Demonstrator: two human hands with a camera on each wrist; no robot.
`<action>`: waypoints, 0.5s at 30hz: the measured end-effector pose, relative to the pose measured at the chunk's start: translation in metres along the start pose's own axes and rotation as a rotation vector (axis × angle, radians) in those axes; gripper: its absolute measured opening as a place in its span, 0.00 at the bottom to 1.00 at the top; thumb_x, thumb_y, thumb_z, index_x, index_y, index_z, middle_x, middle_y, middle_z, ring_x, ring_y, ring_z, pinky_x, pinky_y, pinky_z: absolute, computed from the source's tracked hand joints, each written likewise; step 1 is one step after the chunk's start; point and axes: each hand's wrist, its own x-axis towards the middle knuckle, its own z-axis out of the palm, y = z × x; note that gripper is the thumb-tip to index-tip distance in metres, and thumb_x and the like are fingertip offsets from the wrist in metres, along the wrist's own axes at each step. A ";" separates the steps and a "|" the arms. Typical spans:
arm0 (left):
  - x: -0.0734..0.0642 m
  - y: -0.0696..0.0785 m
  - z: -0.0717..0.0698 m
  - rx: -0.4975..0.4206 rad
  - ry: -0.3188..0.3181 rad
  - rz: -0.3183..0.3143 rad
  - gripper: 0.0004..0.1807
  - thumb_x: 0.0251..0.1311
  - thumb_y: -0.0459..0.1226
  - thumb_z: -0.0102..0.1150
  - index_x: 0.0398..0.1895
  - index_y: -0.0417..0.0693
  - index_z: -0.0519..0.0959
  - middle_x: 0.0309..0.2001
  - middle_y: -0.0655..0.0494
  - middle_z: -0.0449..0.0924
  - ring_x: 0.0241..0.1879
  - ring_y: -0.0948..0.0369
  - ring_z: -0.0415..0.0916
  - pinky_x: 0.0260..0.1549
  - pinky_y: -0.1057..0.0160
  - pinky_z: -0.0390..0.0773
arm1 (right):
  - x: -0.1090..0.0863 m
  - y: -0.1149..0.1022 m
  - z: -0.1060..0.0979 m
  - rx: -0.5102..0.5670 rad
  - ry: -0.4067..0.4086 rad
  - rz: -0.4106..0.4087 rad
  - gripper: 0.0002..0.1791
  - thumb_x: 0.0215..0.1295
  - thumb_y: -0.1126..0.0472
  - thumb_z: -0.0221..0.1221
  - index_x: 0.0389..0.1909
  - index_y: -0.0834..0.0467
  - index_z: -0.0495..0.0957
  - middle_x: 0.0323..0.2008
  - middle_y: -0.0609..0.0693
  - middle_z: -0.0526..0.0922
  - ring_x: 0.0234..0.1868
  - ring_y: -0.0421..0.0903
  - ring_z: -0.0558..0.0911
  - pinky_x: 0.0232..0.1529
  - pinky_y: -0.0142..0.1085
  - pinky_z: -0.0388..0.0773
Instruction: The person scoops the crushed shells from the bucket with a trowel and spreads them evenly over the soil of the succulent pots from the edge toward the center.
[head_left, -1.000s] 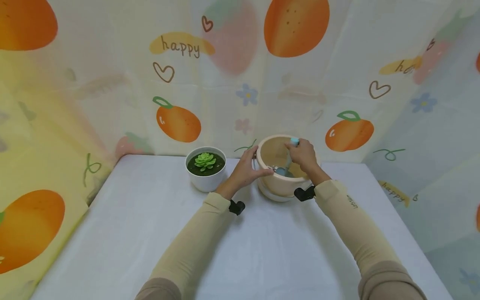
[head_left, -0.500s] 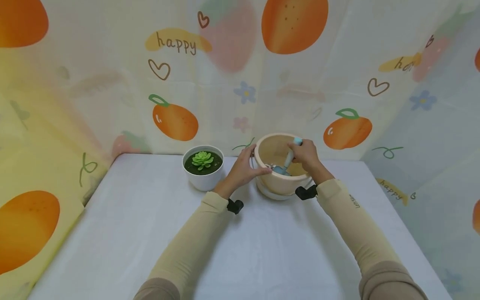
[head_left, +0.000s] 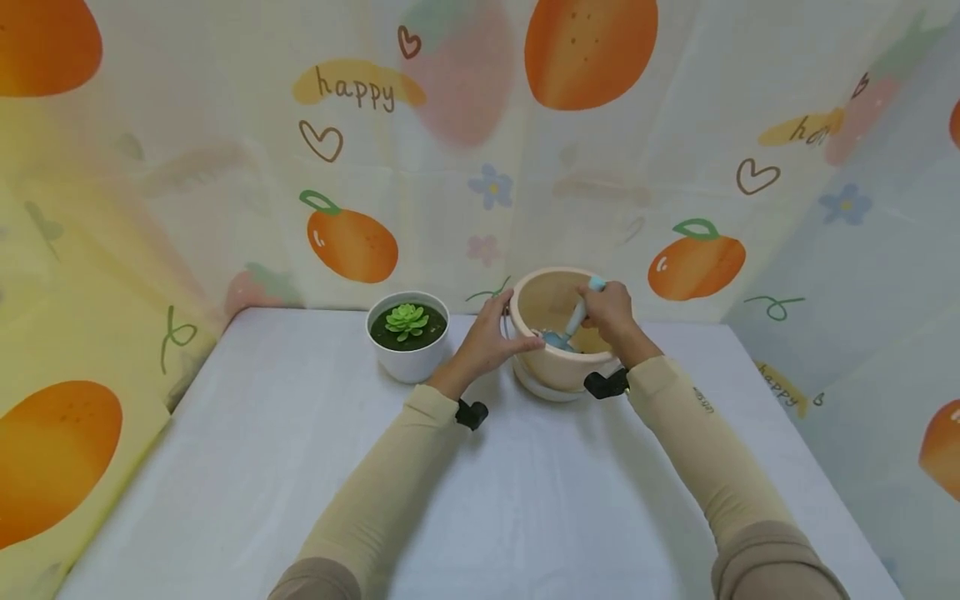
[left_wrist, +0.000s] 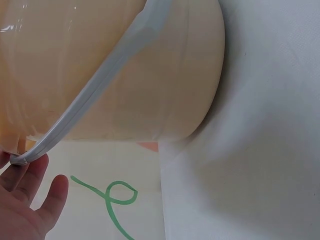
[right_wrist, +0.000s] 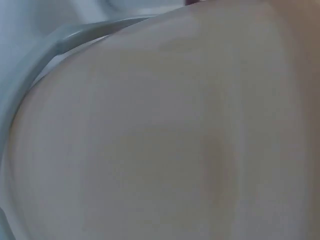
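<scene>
A cream bucket [head_left: 562,367] with a pale grey handle [left_wrist: 95,90] stands upright near the table's back edge. My left hand [head_left: 483,342] holds its left side, thumb along the front rim and fingers around the side; in the left wrist view the fingertips [left_wrist: 35,172] touch the rim by the handle joint. Inside the bucket is a small blue shovel [head_left: 576,321], tilted, its blade low against the near-left wall. My right hand [head_left: 611,312] grips the shovel's handle from above. The right wrist view is filled by the bucket's outer wall [right_wrist: 160,125]; the hand is hidden there.
Left of the bucket stands a white pot [head_left: 408,364] with a green succulent [head_left: 407,322] in dark filling. Both stand on a white-covered table [head_left: 510,500]. A fruit-printed curtain [head_left: 450,200] hangs directly behind and along both sides.
The shovel has tilted, its handle leaning further right and its blade shifting left inside the bucket. The right hand moved slightly right with it. The left hand keeps its hold on the bucket.
</scene>
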 end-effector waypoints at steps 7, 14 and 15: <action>0.001 0.000 0.000 -0.007 0.000 -0.004 0.58 0.46 0.54 0.74 0.76 0.47 0.52 0.68 0.45 0.62 0.67 0.51 0.64 0.67 0.48 0.66 | 0.001 -0.004 -0.005 0.205 -0.037 0.038 0.11 0.73 0.57 0.49 0.33 0.59 0.64 0.31 0.53 0.68 0.15 0.38 0.77 0.22 0.29 0.81; 0.002 0.001 -0.001 -0.007 0.005 -0.005 0.58 0.46 0.54 0.74 0.76 0.46 0.52 0.68 0.44 0.62 0.67 0.50 0.64 0.67 0.48 0.66 | 0.002 -0.005 -0.011 0.239 -0.061 0.054 0.12 0.73 0.55 0.51 0.36 0.59 0.64 0.27 0.50 0.71 0.17 0.38 0.80 0.25 0.30 0.82; 0.001 0.000 -0.001 -0.007 0.004 -0.006 0.58 0.46 0.54 0.74 0.76 0.46 0.52 0.68 0.44 0.62 0.67 0.50 0.64 0.67 0.48 0.66 | 0.002 -0.004 -0.013 0.249 -0.059 0.057 0.12 0.73 0.54 0.51 0.36 0.59 0.64 0.25 0.49 0.72 0.17 0.38 0.80 0.25 0.30 0.82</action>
